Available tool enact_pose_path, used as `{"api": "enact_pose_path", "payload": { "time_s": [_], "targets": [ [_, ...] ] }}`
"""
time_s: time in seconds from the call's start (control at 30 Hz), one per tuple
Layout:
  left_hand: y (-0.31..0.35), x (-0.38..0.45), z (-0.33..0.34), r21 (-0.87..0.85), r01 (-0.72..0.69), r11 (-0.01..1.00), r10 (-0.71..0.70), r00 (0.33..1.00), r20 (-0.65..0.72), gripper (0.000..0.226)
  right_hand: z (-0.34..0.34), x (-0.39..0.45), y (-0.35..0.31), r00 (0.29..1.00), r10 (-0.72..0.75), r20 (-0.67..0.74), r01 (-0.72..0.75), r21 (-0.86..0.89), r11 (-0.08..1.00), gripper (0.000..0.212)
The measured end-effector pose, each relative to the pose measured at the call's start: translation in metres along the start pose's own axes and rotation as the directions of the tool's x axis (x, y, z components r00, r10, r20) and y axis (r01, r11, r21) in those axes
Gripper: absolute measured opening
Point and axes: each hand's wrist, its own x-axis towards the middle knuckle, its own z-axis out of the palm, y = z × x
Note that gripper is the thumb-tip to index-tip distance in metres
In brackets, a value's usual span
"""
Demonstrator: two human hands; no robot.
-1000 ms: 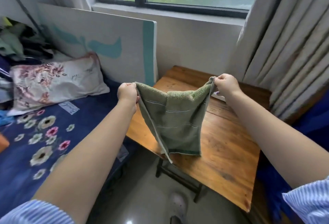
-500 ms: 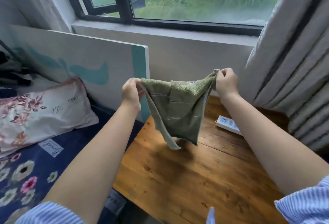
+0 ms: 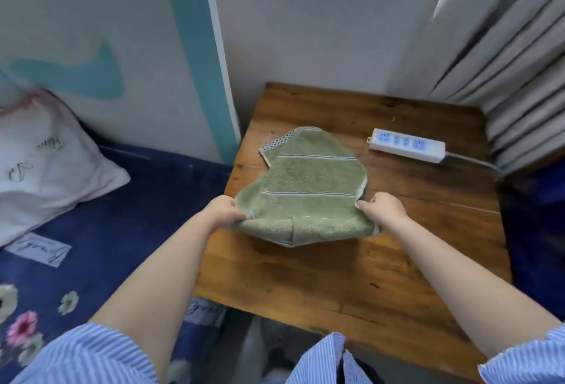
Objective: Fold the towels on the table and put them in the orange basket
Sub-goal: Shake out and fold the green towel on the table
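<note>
Wooden table (image 3: 351,276) wedged between a bed (image 3: 122,200) and a curtain (image 3: 504,62), and that's where the towel (image 3: 305,194) is, green, lying mostly flat with its far end skewed off to the left. Left hand (image 3: 221,211) pinches the near left corner, fingers curled onto the cloth. Right hand (image 3: 383,206) does the same on the near right corner. The near edge is draped and bunched a bit between them, not flat yet.

Stuff that could go sideways, as I see it:

- that far end is already crooked, so if the fold goes over as is, the edges probably won't line up and you get a lopsided wad
- the towel sits close to the table's left edge, so a tug that way could drag it off toward the bed
- a power strip (image 3: 406,147) lies near the towel's right side, apart from it for now. Flick the cloth out wide and it could catch that or its cord
- no orange basket anywhere in view, so I can't tell how far the carry is; a loose fold may fall open on the way
</note>
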Motion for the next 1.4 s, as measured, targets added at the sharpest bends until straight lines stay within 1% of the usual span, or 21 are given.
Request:
{"api": "enact_pose_path", "payload": {
  "time_s": [0.07, 0.17, 0.2, 0.27, 0.37, 0.43, 0.53, 0.57, 0.63, 0.73, 0.77, 0.83, 0.9, 0.97, 1.03, 1.1, 1.17, 1.23, 1.27, 1.33, 1.4],
  "targets": [
    [-0.016, 0.009, 0.008, 0.056, 0.06, 0.997, -0.067, 0.988, 0.138, 0.031, 0.03, -0.008, 0.009, 0.997, 0.07, 0.038, -0.067, -0.065, 0.996, 0.038],
    [-0.035, 0.017, 0.015, 0.173, 0.104, 0.979, -0.145, 0.959, 0.244, 0.019, 0.064, -0.02, 0.02, 0.98, 0.175, 0.093, -0.165, -0.1, 0.981, 0.018],
    [-0.04, 0.021, 0.016, 0.191, 0.102, 0.976, -0.148, 0.958, 0.244, 0.021, 0.073, -0.025, 0.024, 0.974, 0.201, 0.101, -0.191, -0.105, 0.976, 0.015],
    [-0.046, 0.029, 0.017, 0.17, 0.105, 0.98, -0.142, 0.964, 0.223, 0.027, 0.085, -0.034, 0.031, 0.96, 0.256, 0.115, -0.242, -0.124, 0.962, 0.015],
    [-0.048, 0.039, 0.012, 0.025, 0.165, 0.986, -0.166, 0.975, 0.15, 0.025, 0.092, -0.039, 0.042, 0.942, 0.325, 0.081, -0.312, -0.141, 0.94, 0.012],
    [-0.046, 0.041, 0.007, -0.072, 0.2, 0.977, -0.189, 0.972, 0.138, 0.013, 0.094, -0.038, 0.045, 0.944, 0.327, 0.049, -0.326, -0.042, 0.945, 0.013],
    [-0.042, 0.039, 0.004, -0.078, 0.167, 0.983, -0.155, 0.977, 0.145, 0.005, 0.098, -0.032, 0.043, 0.945, 0.325, -0.023, -0.307, 0.274, 0.911, 0.02],
    [-0.04, 0.039, 0.004, -0.079, 0.147, 0.986, -0.134, 0.979, 0.153, 0.004, 0.099, -0.03, 0.041, 0.935, 0.351, -0.043, -0.307, 0.395, 0.866, 0.023],
    [-0.034, 0.039, 0.004, -0.122, 0.134, 0.983, -0.112, 0.979, 0.171, 0.005, 0.097, -0.022, 0.035, 0.907, 0.419, -0.044, -0.306, 0.616, 0.726, 0.023],
    [-0.018, 0.04, 0.0, -0.315, 0.176, 0.933, -0.12, 0.975, 0.189, 0.016, 0.075, -0.007, 0.023, 0.887, 0.461, -0.023, -0.283, 0.762, 0.583, 0.025],
    [-0.009, 0.041, -0.003, -0.378, 0.164, 0.911, -0.097, 0.977, 0.189, 0.021, 0.062, -0.002, 0.016, 0.894, 0.448, -0.02, -0.265, 0.783, 0.562, 0.025],
    [0.016, 0.044, -0.016, -0.487, 0.102, 0.867, -0.034, 0.989, 0.146, 0.029, 0.032, 0.009, 0.001, 0.924, 0.375, -0.073, -0.16, 0.816, 0.555, 0.025],
    [0.05, 0.042, -0.035, -0.627, -0.001, 0.779, 0.026, 0.999, 0.031, 0.033, -0.007, 0.018, -0.019, 0.942, 0.286, -0.176, -0.009, 0.838, 0.546, 0.029],
    [0.088, 0.033, -0.061, -0.732, -0.186, 0.656, 0.117, 0.982, -0.145, 0.034, -0.052, 0.024, -0.044, 0.931, 0.213, -0.295, 0.148, 0.841, 0.52, 0.031],
    [0.12, 0.021, -0.087, -0.779, -0.374, 0.503, 0.191, 0.927, -0.322, 0.035, -0.096, 0.024, -0.068, 0.887, 0.159, -0.434, 0.299, 0.801, 0.52, 0.03],
    [0.142, 0.011, -0.109, -0.778, -0.519, 0.355, 0.211, 0.855, -0.474, 0.035, -0.134, 0.017, -0.089, 0.827, 0.089, -0.555, 0.424, 0.72, 0.55, 0.029],
    [0.156, 0.001, -0.128, -0.736, -0.613, 0.289, 0.197, 0.79, -0.581, 0.035, -0.163, 0.003, -0.104, 0.743, 0.019, -0.669, 0.537, 0.614, 0.578, 0.026],
    [0.158, -0.006, -0.14, -0.717, -0.644, 0.268, 0.157, 0.763, -0.627, 0.036, -0.178, -0.012, -0.111, 0.649, -0.054, -0.759, 0.605, 0.472, 0.641, 0.013],
    [0.155, -0.009, -0.143, -0.708, -0.648, 0.28, 0.136, 0.757, -0.639, 0.036, -0.182, -0.018, -0.111, 0.618, -0.086, -0.781, 0.617, 0.414, 0.669, 0.01],
    [0.146, -0.011, -0.144, -0.709, -0.623, 0.331, 0.087, 0.768, -0.634, 0.035, -0.181, -0.024, -0.108, 0.608, -0.089, -0.789, 0.588, 0.372, 0.718, 0.019],
    [0.129, -0.006, -0.139, -0.735, -0.538, 0.413, 0.05, 0.819, -0.571, 0.033, -0.169, -0.028, -0.099, 0.65, -0.056, -0.757, 0.507, 0.378, 0.774, 0.021]
  ]
}}
